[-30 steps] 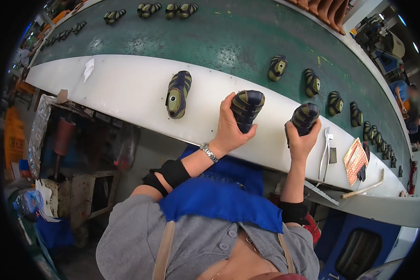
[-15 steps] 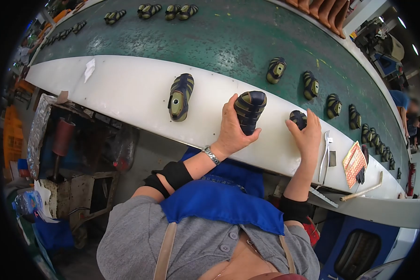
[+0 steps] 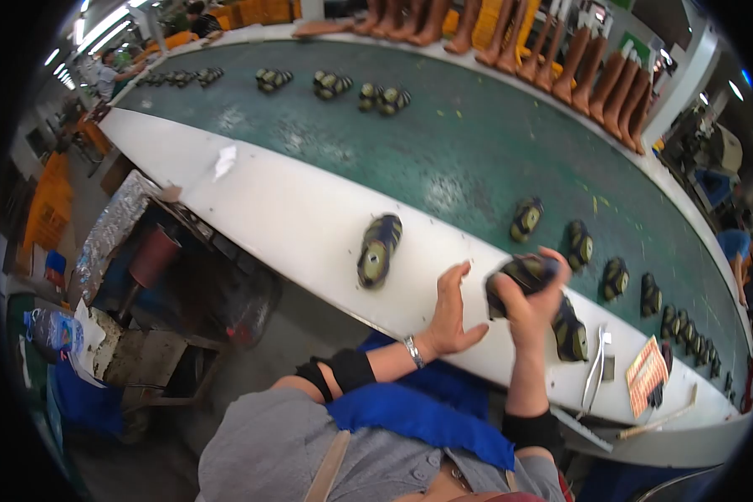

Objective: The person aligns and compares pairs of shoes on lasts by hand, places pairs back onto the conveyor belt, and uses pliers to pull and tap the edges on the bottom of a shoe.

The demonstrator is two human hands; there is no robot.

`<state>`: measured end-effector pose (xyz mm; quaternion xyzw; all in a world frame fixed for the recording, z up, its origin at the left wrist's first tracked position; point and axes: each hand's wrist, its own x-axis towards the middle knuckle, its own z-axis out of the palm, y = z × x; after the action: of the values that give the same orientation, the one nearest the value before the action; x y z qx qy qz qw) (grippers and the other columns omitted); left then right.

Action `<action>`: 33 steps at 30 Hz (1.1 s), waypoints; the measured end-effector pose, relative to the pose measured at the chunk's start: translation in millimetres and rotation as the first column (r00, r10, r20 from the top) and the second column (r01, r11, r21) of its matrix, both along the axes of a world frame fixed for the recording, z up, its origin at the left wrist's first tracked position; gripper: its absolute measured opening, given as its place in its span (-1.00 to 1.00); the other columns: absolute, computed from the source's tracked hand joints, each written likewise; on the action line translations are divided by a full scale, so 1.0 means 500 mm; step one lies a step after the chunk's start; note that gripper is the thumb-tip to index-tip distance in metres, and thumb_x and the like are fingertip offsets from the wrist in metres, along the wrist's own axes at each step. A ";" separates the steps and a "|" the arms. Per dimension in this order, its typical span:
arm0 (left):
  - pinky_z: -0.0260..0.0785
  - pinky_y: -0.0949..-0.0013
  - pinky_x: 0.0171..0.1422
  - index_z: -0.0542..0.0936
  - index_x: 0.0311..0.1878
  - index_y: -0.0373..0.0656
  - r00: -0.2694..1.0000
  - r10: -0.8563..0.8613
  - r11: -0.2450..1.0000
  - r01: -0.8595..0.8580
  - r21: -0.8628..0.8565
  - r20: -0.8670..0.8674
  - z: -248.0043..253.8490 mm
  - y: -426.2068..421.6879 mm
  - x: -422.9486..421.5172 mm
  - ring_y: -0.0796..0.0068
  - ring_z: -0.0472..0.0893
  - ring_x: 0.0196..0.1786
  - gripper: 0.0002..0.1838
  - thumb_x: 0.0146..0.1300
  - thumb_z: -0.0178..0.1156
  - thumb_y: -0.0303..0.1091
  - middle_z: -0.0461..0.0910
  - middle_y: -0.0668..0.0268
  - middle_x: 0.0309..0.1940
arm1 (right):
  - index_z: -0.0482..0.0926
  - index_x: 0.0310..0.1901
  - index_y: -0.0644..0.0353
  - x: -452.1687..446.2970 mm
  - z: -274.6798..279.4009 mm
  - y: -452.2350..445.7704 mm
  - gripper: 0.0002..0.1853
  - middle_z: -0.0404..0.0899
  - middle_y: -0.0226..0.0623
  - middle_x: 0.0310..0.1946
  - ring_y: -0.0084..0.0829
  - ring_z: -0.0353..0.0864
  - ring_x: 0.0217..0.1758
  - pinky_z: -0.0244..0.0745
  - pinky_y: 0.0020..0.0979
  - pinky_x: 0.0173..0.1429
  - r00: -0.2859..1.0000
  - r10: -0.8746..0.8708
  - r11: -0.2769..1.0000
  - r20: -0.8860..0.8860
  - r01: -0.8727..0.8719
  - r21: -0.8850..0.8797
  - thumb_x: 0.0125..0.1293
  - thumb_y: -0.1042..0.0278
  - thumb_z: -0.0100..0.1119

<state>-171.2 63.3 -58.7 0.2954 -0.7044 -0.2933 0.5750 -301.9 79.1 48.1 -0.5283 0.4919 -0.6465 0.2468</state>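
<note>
My right hand [image 3: 534, 311] is closed around a dark navy and olive strappy shoe [image 3: 526, 268], raised over the white counter and partly hidden by the fingers. Just left of it, my left hand [image 3: 450, 320], with a metal watch at the wrist, is empty, its fingers and thumb apart. Beside my right wrist, another shoe [image 3: 571, 332] of the same kind rests on the counter, partly covered by the hand. Farther left, a third matching shoe [image 3: 378, 253] lies on the white surface with its opening facing up.
Beyond the white counter [image 3: 297, 188], a green belt [image 3: 452, 142] carries several similar shoes. Brown boot-shaped forms [image 3: 573, 71] line its far side. Metal tongs [image 3: 595, 368], an orange patterned sheet [image 3: 647, 376] and a stick [image 3: 661, 416] lie at the right. A person [image 3: 735, 247] stands far right.
The shoe that was in my left hand is now in my right hand, and my left hand has let go. My right hand has left the other shoe on the counter. The view has shifted.
</note>
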 end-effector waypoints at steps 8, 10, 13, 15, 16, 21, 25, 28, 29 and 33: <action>0.18 0.14 0.38 0.11 0.44 -0.25 0.998 0.038 0.992 -0.031 0.122 -0.056 -0.026 -0.013 -0.002 0.08 0.25 0.34 -0.07 -0.05 0.28 -0.39 0.22 0.01 0.31 | 0.31 0.13 0.13 -0.021 -0.073 -0.003 -0.36 0.47 -0.20 -0.05 -0.41 0.54 -0.04 0.54 -0.32 0.07 0.909 -0.080 0.995 -0.408 0.096 0.019 0.03 0.44 0.48; 0.20 0.12 0.40 0.08 0.46 -0.25 0.999 0.027 0.996 -0.030 0.085 0.038 -0.017 -0.013 -0.006 0.02 0.27 0.35 -0.02 -0.11 0.26 -0.44 0.21 -0.01 0.32 | 0.36 0.00 0.17 -0.019 -0.093 -0.011 -0.48 0.52 -0.37 -0.24 -0.55 0.55 -0.20 0.54 -0.45 -0.09 0.997 -0.046 0.986 0.070 0.034 0.163 0.05 0.45 0.46; 0.15 0.05 0.47 0.02 0.49 -0.29 0.981 -0.059 0.998 0.065 -0.028 0.186 0.012 -0.004 -0.013 -0.08 0.24 0.39 0.04 -0.10 0.32 -0.40 0.20 -0.06 0.34 | 0.36 -0.01 0.16 -0.025 -0.088 -0.002 -0.50 0.52 -0.37 -0.21 -0.56 0.55 -0.19 0.54 -0.48 -0.09 0.991 0.001 0.984 0.131 -0.024 0.177 0.07 0.45 0.45; 0.08 0.03 0.52 -0.01 0.50 -0.32 0.979 -0.073 0.996 0.082 -0.043 0.190 0.017 0.004 -0.019 -0.12 0.22 0.42 0.08 -0.07 0.37 -0.36 0.19 -0.10 0.35 | 0.37 0.05 0.16 -0.020 -0.101 0.003 -0.51 0.51 -0.38 -0.16 -0.55 0.53 -0.12 0.51 -0.46 0.03 0.965 0.052 0.983 0.258 -0.095 0.157 0.15 0.41 0.43; 0.05 0.02 0.55 -0.03 0.51 -0.34 0.979 -0.079 0.994 0.091 -0.055 0.189 0.019 0.006 -0.023 -0.14 0.20 0.43 0.10 -0.06 0.40 -0.34 0.19 -0.12 0.36 | 0.37 0.07 0.17 -0.011 -0.112 -0.001 -0.51 0.50 -0.39 -0.14 -0.56 0.52 -0.10 0.50 -0.45 0.06 0.937 0.070 0.981 0.343 -0.127 0.145 0.17 0.40 0.43; 0.17 0.09 0.48 -0.05 0.51 -0.38 0.995 -0.059 0.988 0.046 0.145 0.081 0.026 0.005 -0.013 -0.09 0.32 0.37 0.09 0.03 0.42 -0.28 0.23 -0.17 0.32 | 0.16 0.46 0.28 -0.006 -0.079 0.010 -0.29 0.39 -0.09 0.30 -0.31 0.35 0.38 0.18 -0.30 0.48 0.899 0.231 0.928 0.373 -0.319 0.194 0.40 0.20 0.22; 0.29 0.06 0.36 -0.05 0.49 -0.37 0.999 0.038 0.988 -0.043 0.149 0.035 0.008 0.007 -0.007 -0.16 0.44 0.22 0.02 0.08 0.36 -0.34 0.33 -0.22 0.20 | 0.26 0.42 0.37 -0.114 -0.004 0.045 -0.25 0.27 0.05 0.44 -0.13 0.19 0.55 -0.01 -0.22 0.60 0.901 -0.059 0.982 -0.431 0.130 0.137 0.23 0.33 0.31; 0.34 0.08 0.32 -0.01 0.46 -0.36 0.992 -0.076 0.931 0.107 0.349 -0.101 0.026 0.014 0.004 -0.12 0.47 0.18 -0.04 0.09 0.35 -0.33 0.31 -0.18 0.19 | 0.36 0.35 0.38 -0.211 0.031 0.103 -0.27 0.45 0.05 0.30 -0.12 0.38 0.41 0.15 -0.26 0.51 0.787 -0.312 0.895 -0.531 0.431 0.113 0.14 0.29 0.32; 0.36 0.09 0.30 0.02 0.44 -0.36 0.996 -0.046 0.947 0.066 0.315 -0.071 0.024 0.012 0.002 -0.11 0.48 0.18 -0.07 0.09 0.34 -0.32 0.29 -0.17 0.20 | 0.36 0.35 0.37 -0.251 0.001 0.116 -0.25 0.48 0.07 0.26 -0.09 0.43 0.37 0.22 -0.24 0.46 0.747 -0.290 0.864 -0.598 0.473 0.171 0.12 0.27 0.33; 0.43 0.10 0.22 0.12 0.33 -0.33 0.993 0.107 0.990 -0.111 0.091 0.046 -0.002 -0.003 -0.010 -0.06 0.51 0.13 -0.19 0.11 0.33 -0.28 0.21 -0.12 0.25 | 0.42 0.27 0.33 -0.303 -0.032 0.160 -0.25 0.63 0.19 -0.03 0.08 0.64 0.07 0.50 -0.14 0.17 0.737 0.035 0.628 -0.675 0.510 0.588 0.03 0.18 0.37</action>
<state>-176.2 62.0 -59.6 0.3660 -0.6844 -0.2882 0.5609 -453.2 159.0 32.1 -0.4883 0.8330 -0.1999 0.1662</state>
